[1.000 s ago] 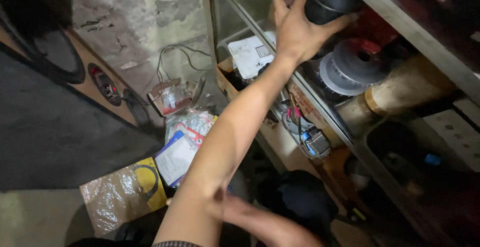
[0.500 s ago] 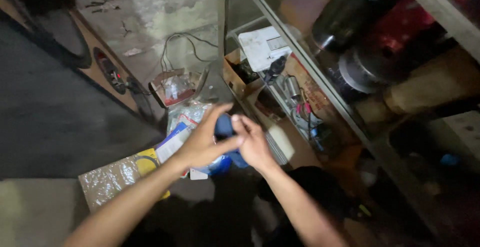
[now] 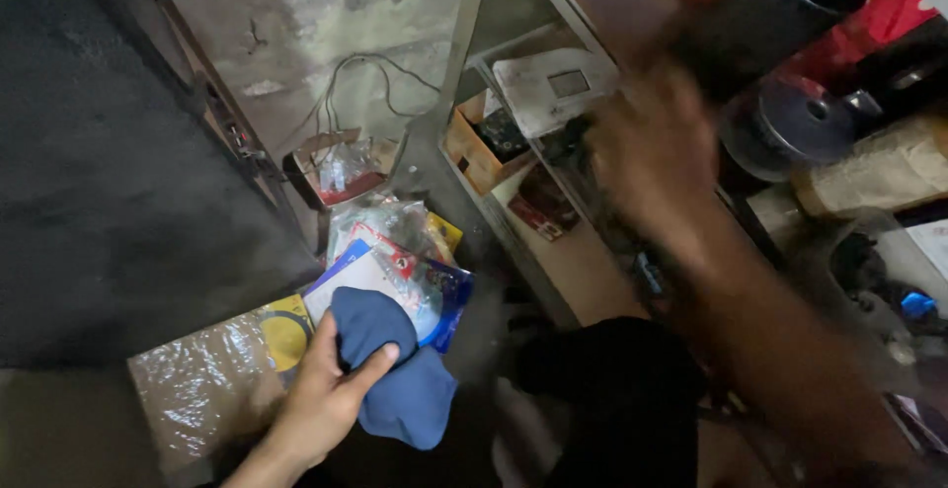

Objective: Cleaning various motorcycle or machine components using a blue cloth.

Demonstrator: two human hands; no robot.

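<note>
Blue cloth [image 3: 390,374], soft and bunched, now sits in the left hand [image 3: 321,399] alone: the fingers [image 3: 370,365] wrap over its upper fold and pinch it against the palm, low in the view above the floor. Half a second ago both hands met around it; a second ago the left arm was stretched up to the dark cylinder on the shelf. The right hand [image 3: 652,157] has since let go and swung up toward the metal shelving [image 3: 553,251]. It is smeared by motion, so I cannot tell how far its fingers are spread or whether they carry anything. As a judgement, the cloth has passed to one hand, which frees the other for the shelves.

Counted: one blue cloth. One dark cylindrical container [image 3: 780,4] on the upper shelf. One grey metal disc with a centre hole [image 3: 790,122] just below it. One pale flat device with a small window [image 3: 553,83], and one small orange box [image 3: 474,147] beside it. One brown wrapped bundle [image 3: 879,172] at the right. On the floor, one clear-wrapped cardboard pack with a yellow corner [image 3: 202,389]. The overlapping plastic packets [image 3: 395,251] behind the cloth look like three, though the pile hides their edges. One loop of thin wire [image 3: 355,83] hangs on the stained wall.
</note>
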